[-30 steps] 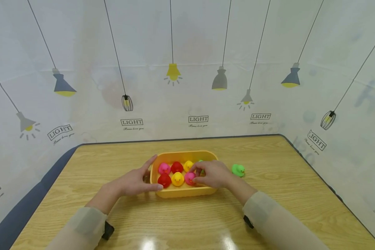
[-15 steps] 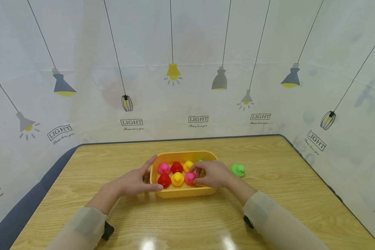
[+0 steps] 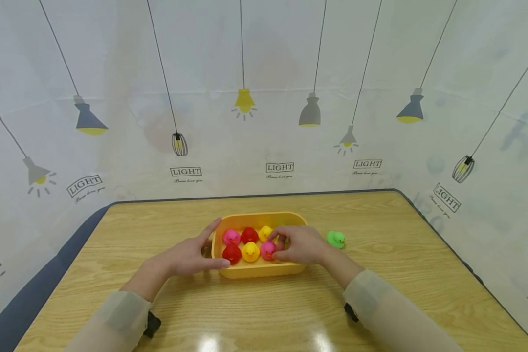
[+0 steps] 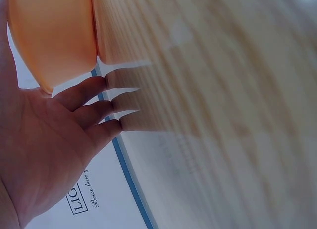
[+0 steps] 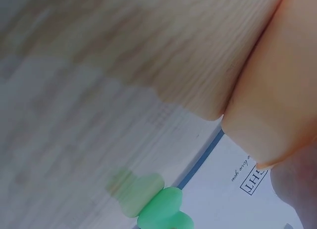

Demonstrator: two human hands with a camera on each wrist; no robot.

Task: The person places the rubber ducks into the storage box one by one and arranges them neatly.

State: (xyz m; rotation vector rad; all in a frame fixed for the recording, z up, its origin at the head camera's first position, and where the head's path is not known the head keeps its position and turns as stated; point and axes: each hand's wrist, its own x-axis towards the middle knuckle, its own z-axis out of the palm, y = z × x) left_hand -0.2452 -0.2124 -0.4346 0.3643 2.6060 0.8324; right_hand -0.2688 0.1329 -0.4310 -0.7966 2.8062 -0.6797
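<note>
A yellow-orange tray (image 3: 260, 270) sits mid-table and holds small rubber ducks in two rows: pink (image 3: 231, 237), red (image 3: 249, 235) and yellow (image 3: 265, 233) behind, red (image 3: 231, 253), yellow (image 3: 250, 252) and pink (image 3: 267, 250) in front. My left hand (image 3: 189, 255) rests flat against the tray's left wall (image 4: 49, 36), its fingers (image 4: 94, 113) straight. My right hand (image 3: 301, 244) lies over the tray's right end. Its curled fingers close round a green duck (image 3: 283, 229) that is mostly hidden. Another green duck (image 3: 335, 239) (image 5: 163, 211) stands on the table just right of the tray.
The wooden table (image 3: 378, 230) has a dark edge along its back and left sides. A white curtain printed with lamps (image 3: 264, 98) hangs close behind and to the right. Bare wood lies in front of the tray and to both sides.
</note>
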